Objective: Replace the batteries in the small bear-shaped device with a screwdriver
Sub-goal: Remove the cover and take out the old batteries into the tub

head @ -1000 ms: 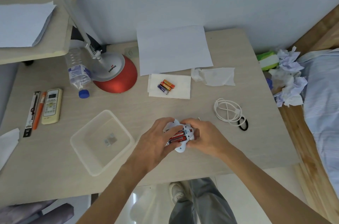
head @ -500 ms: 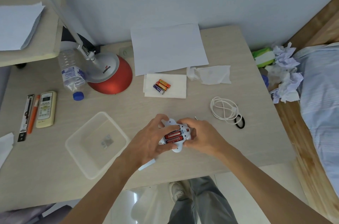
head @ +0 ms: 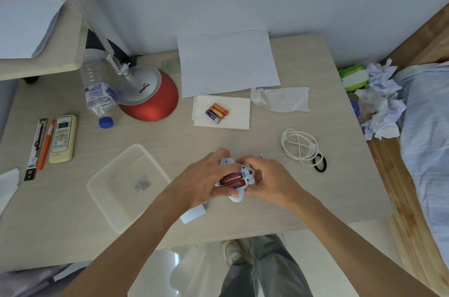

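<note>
The small white bear-shaped device point(head: 239, 181) lies back-up near the table's front edge, its battery bay open with red batteries point(head: 232, 180) showing inside. My left hand point(head: 204, 180) grips its left side, fingers curled over the bay's edge. My right hand point(head: 269, 180) grips its right end. A white cover piece point(head: 193, 214) lies on the table under my left wrist. Three loose batteries point(head: 217, 112) rest on a white tissue point(head: 239, 116) further back. A thin metal tip point(head: 262, 156) pokes out behind my right hand; the screwdriver is otherwise hidden.
A clear plastic tray point(head: 114, 189) holding small parts sits at the left. A red lamp base point(head: 150, 99), water bottle point(head: 98, 92), remote point(head: 62, 138), pens point(head: 40, 148), white paper point(head: 227, 63), coiled cable point(head: 300, 147) and black hair tie point(head: 319, 163) surround the work spot. A bed point(head: 427, 126) is at the right.
Both hands stay on the device. The left-hand fingers have shifted slightly over the battery bay; the white cover piece now shows below my left wrist.
</note>
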A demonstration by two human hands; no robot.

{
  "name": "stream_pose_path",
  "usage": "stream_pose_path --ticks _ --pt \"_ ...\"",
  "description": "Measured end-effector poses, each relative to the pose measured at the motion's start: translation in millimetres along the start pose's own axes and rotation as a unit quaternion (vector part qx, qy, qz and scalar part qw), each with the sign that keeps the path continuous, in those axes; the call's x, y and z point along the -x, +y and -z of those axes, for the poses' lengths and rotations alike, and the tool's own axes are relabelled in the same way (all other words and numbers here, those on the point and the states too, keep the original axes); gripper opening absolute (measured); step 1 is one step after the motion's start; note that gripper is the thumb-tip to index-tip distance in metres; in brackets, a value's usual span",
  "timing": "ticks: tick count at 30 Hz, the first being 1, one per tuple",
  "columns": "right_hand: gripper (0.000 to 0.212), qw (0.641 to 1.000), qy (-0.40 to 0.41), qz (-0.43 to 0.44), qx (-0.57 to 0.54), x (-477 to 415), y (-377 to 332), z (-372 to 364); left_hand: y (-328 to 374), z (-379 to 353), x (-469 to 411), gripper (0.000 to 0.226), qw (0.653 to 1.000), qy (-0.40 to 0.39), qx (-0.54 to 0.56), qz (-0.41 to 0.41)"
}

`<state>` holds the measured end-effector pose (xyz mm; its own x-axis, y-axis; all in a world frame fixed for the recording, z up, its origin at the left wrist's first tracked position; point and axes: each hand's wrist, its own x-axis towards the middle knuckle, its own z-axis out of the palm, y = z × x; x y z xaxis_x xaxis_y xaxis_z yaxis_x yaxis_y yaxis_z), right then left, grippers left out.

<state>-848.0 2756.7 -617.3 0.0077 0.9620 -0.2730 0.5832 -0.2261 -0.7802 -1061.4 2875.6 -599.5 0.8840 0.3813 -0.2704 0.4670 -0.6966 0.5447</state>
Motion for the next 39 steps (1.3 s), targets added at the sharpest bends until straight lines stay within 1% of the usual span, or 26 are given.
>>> stream_pose_path --ticks 4,10,14,16,18,20,23,26,27,29,34,39 --pt "0.061 1.000 0.000 0.001 0.005 0 1 -1 -2 -1 0 0.053 1.000 0.003 0.000 -0.010" --pt "0.058 1.000 0.002 0.008 0.015 -1 4 -3 -3 -9 7 0.055 1.000 0.028 0.014 0.004" --pt "0.057 1.000 0.008 0.012 0.011 0 4 -3 -7 -24 16 0.064 0.995 0.069 0.063 0.033" --pt "0.059 1.000 0.010 0.014 0.005 0 4 -3 -6 -32 20 0.064 0.989 0.089 0.102 0.054" --pt "0.059 1.000 0.009 0.011 -0.004 0 4 -4 -4 -39 22 0.057 0.982 0.132 0.119 0.065" --pt "0.057 1.000 0.009 0.004 -0.011 1 3 -4 2 -44 21 0.049 0.967 0.184 0.153 0.084" --pt "0.056 1.000 0.009 -0.004 -0.017 2 1 -4 12 -52 15 0.038 0.949 0.234 0.189 0.095" --pt "0.058 1.000 0.007 -0.008 -0.023 3 2 -5 17 -57 8 0.022 0.919 0.283 0.250 0.117" --pt "0.059 1.000 0.007 -0.008 -0.021 2 2 -5 18 -58 7 0.021 0.911 0.295 0.260 0.124" --pt "0.059 1.000 0.006 -0.007 -0.021 2 3 -5 20 -58 4 0.022 0.907 0.298 0.266 0.135" --pt "0.056 1.000 0.008 -0.007 -0.021 3 1 -5 24 -54 4 0.018 0.909 0.305 0.247 0.139" --pt "0.055 1.000 0.011 -0.004 -0.010 2 3 -6 52 -21 26 0.014 0.889 0.383 0.224 0.113"
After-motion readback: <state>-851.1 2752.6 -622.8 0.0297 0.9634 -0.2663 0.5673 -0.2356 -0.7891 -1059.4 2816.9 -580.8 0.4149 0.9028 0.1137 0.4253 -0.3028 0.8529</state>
